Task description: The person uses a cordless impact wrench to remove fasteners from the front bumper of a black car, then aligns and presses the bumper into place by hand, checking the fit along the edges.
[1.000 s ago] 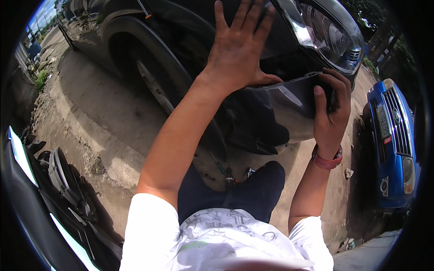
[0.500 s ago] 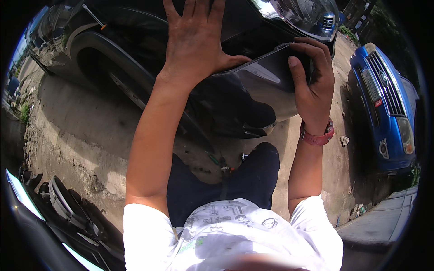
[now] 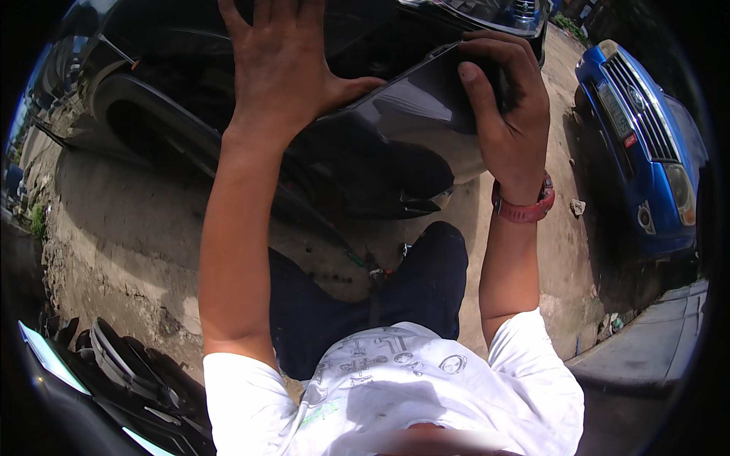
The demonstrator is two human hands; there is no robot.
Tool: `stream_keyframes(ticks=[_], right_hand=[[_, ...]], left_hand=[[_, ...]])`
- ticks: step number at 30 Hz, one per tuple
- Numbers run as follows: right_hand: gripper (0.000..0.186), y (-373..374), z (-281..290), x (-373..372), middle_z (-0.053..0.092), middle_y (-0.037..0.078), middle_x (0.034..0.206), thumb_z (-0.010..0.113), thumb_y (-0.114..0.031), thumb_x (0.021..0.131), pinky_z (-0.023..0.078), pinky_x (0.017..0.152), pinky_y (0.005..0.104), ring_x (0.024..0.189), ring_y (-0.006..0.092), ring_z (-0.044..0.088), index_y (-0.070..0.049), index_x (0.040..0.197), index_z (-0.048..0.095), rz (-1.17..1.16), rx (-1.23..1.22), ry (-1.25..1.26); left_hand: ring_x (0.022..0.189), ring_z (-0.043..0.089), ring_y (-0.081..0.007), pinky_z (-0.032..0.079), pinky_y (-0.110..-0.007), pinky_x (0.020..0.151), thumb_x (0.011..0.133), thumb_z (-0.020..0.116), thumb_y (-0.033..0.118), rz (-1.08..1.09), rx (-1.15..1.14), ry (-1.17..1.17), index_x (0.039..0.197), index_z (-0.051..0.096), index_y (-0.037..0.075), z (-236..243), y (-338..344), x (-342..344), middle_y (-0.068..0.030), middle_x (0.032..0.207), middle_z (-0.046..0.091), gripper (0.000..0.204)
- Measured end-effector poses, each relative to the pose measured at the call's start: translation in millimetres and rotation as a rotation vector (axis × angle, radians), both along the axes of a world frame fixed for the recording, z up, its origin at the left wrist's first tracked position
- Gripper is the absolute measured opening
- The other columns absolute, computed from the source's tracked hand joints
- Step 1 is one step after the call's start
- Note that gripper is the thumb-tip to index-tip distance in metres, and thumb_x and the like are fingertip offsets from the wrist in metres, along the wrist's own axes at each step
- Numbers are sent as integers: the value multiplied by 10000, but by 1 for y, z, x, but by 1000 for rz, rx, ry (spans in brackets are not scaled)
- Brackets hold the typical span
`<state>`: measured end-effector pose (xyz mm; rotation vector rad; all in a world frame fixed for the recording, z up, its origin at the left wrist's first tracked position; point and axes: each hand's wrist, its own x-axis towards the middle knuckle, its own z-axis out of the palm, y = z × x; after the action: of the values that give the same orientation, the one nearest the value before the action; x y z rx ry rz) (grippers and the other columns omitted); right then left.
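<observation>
A dark, glossy car bumper cover (image 3: 426, 106) is in front of me, its upper edge standing apart from the car body, with a dark gap behind it. My right hand (image 3: 511, 114) grips the cover's top corner below the headlight (image 3: 494, 17), fingers hooked over the edge and thumb on the outer face. My left hand (image 3: 277, 72) lies flat with fingers spread on the black fender (image 3: 182, 38); its thumb reaches to the cover's upper edge. The left fingertips run out of the picture at the top. A red watch (image 3: 525, 207) is on my right wrist.
A screwdriver (image 3: 119, 53) with an orange handle rests on the car above the wheel arch (image 3: 141, 91). Small tools (image 3: 372, 266) lie on the concrete between my knees. A blue vehicle (image 3: 646, 114) stands at right, a motorcycle (image 3: 122, 353) at lower left.
The car and both hands sit higher and further left in the picture, as the view has shifted. Both hands stay in about the same places on the car.
</observation>
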<state>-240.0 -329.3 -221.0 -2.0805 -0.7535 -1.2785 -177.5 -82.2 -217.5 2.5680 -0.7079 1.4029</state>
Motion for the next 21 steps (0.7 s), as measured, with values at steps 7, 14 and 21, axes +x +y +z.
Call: stream_keyframes(ticks=[7, 14, 21], right_hand=[[148, -2, 0, 1, 718, 120, 1111, 748, -118, 960, 540, 912, 365, 1044, 297, 709, -22, 1071, 727, 13, 5, -10], [143, -5, 2, 3, 709, 119, 1077, 752, -108, 954, 544, 884, 359, 996, 295, 712, -19, 1060, 718, 51, 38, 17], [154, -2, 3, 0, 703, 120, 1084, 766, -113, 935, 547, 882, 368, 1003, 308, 711, -24, 1049, 713, 32, 57, 39]], left_hand=[[1627, 128, -448, 34, -690, 1281, 567, 924, 663, 52, 40, 9, 1647, 185, -64, 1, -3, 0, -296, 1720, 189, 1497], [1624, 124, -461, 39, -712, 1267, 553, 933, 647, 110, 87, 17, 1662, 185, -16, 3, -3, -1, -288, 1723, 180, 1492], [1616, 219, -391, 192, -803, 1215, 529, 978, 594, 53, 82, -88, 1686, 261, 222, -1, -8, 5, -58, 1736, 289, 1411]])
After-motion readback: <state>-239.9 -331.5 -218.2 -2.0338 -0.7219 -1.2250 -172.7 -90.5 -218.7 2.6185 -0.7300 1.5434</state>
